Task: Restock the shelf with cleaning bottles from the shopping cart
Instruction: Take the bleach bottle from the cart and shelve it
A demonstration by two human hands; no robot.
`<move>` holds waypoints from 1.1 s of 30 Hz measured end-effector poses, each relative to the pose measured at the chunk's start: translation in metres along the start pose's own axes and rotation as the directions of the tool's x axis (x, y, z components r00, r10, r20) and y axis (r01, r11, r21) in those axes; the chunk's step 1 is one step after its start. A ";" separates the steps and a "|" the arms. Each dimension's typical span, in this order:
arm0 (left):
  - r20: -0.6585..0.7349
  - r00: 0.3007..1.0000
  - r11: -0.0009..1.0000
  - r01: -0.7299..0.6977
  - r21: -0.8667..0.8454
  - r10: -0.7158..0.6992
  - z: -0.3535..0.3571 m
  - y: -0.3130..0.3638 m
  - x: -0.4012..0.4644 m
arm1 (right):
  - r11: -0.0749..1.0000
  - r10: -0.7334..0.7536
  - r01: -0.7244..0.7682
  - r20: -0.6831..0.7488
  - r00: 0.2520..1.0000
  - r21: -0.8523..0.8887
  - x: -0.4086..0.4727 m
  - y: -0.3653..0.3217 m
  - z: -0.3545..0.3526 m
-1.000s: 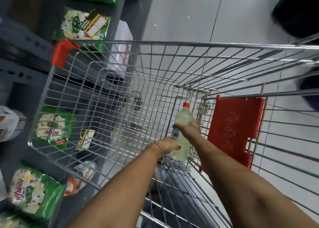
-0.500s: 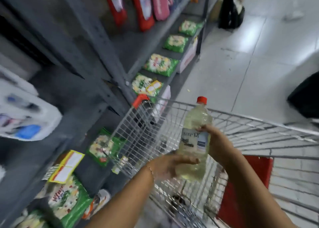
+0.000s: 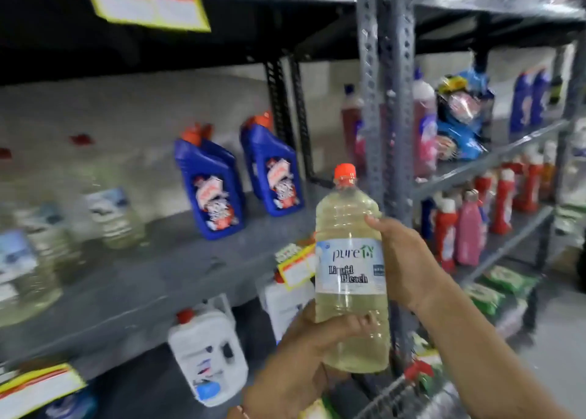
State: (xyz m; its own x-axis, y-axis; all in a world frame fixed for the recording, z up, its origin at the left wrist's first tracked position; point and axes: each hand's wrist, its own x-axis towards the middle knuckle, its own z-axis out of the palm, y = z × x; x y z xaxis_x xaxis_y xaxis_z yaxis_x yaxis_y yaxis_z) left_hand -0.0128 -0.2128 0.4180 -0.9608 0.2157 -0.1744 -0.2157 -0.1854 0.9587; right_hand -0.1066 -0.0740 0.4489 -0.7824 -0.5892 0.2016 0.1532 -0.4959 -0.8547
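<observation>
A clear bleach bottle [image 3: 350, 272] with pale yellow liquid, an orange cap and a white label stands upright in front of the grey shelf [image 3: 152, 279]. My left hand [image 3: 304, 352] cups its base from the left. My right hand [image 3: 402, 260] grips its side at label height. Similar pale bottles [image 3: 114, 215], blurred, stand on the shelf's left part. Only a corner of the wire shopping cart [image 3: 402, 396] shows at the bottom edge.
Two blue jugs [image 3: 212, 190] with orange caps stand mid-shelf. A perforated grey upright [image 3: 385, 101] rises just behind the held bottle. Red and pink bottles [image 3: 469, 228] fill the shelves to the right. White jerrycans [image 3: 209, 352] sit on the shelf below.
Both hands lifted the bleach bottle out of the cart and up to shelf height. The view swung from the cart to the shelf face.
</observation>
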 end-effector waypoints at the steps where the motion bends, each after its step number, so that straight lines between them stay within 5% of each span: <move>1: 0.060 0.995 0.997 -0.079 0.008 0.079 -0.022 0.007 -0.036 | 1.000 -0.010 0.010 0.023 1.000 -0.027 0.010 -0.006 0.019; 6: -0.126 0.933 0.940 -0.325 0.103 0.336 -0.067 0.051 -0.074 | 0.990 -0.021 0.046 0.189 0.982 -0.131 0.042 -0.018 0.114; 11: -0.279 0.813 0.858 -0.464 0.219 0.511 -0.128 0.083 -0.112 | 0.866 -0.169 0.272 0.267 0.949 -0.420 0.070 0.017 0.199; 16: -0.405 0.717 0.817 -0.427 0.388 0.567 -0.189 0.103 -0.125 | 0.851 -0.271 0.317 0.168 0.948 -0.418 0.118 0.059 0.245; 25: -0.510 0.663 0.810 -0.265 0.524 0.547 -0.260 0.112 -0.106 | 0.848 -0.198 0.223 0.104 0.975 -0.481 0.205 0.122 0.250; 33: -0.534 0.571 0.663 -0.025 0.748 0.624 -0.271 0.116 -0.113 | 0.802 -0.108 0.161 0.125 0.986 -0.575 0.220 0.157 0.235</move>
State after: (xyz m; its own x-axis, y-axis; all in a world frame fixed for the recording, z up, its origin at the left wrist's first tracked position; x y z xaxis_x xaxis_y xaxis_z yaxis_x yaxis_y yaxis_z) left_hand 0.0235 -0.5186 0.4885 -0.7759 -0.5046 0.3785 0.0111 0.5889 0.8081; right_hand -0.1123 -0.4315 0.4712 -0.7127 -0.6074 0.3507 -0.3500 -0.1253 -0.9283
